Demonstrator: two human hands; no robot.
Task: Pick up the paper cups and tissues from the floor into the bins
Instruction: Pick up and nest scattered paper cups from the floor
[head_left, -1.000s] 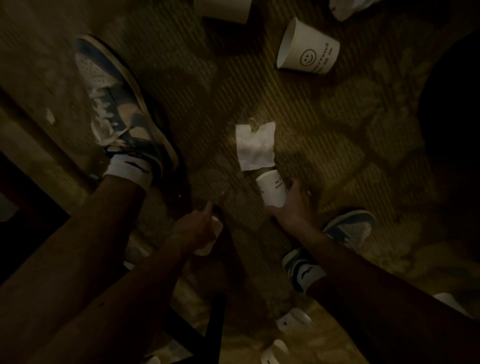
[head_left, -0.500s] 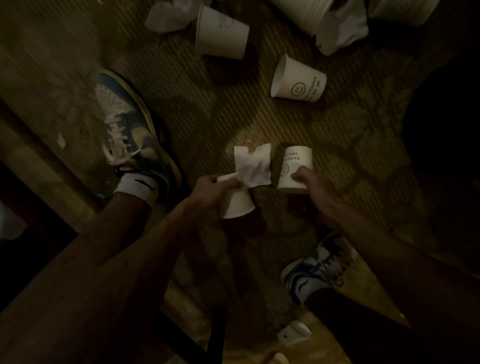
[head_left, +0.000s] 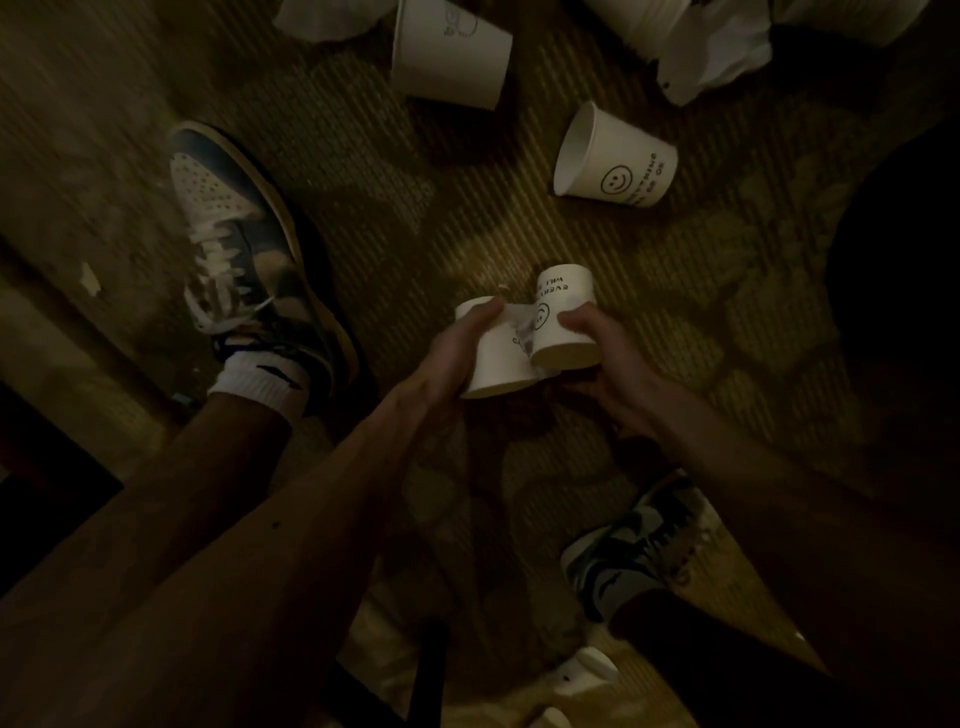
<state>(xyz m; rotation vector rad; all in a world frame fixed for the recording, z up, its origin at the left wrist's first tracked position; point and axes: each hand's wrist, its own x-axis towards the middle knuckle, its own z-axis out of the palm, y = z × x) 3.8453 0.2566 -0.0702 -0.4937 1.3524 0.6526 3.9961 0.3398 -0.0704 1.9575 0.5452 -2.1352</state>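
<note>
My left hand (head_left: 452, 358) grips a white paper cup (head_left: 496, 358) and pinches a crumpled tissue (head_left: 522, 327) against its side. My right hand (head_left: 602, 358) holds a second white cup with a smiley face (head_left: 563, 322), close beside the first, above the carpet. More cups lie on the floor ahead: one on its side with a smiley (head_left: 615, 158) and one upside down (head_left: 449, 52). Another tissue (head_left: 719, 57) lies at the top right, and one more tissue (head_left: 327, 18) at the top left. No bin is clearly visible.
The floor is a dim patterned carpet (head_left: 363, 156). My left shoe (head_left: 244, 249) and right shoe (head_left: 639, 540) stand on it. A dark round shape (head_left: 904, 270) fills the right edge. Small white objects (head_left: 582, 673) lie at the bottom, near a dark bar (head_left: 431, 670).
Both hands have risen from the carpet with a cup each. The left hand has picked up the flat tissue and now presses it to its cup. The two cups came together.
</note>
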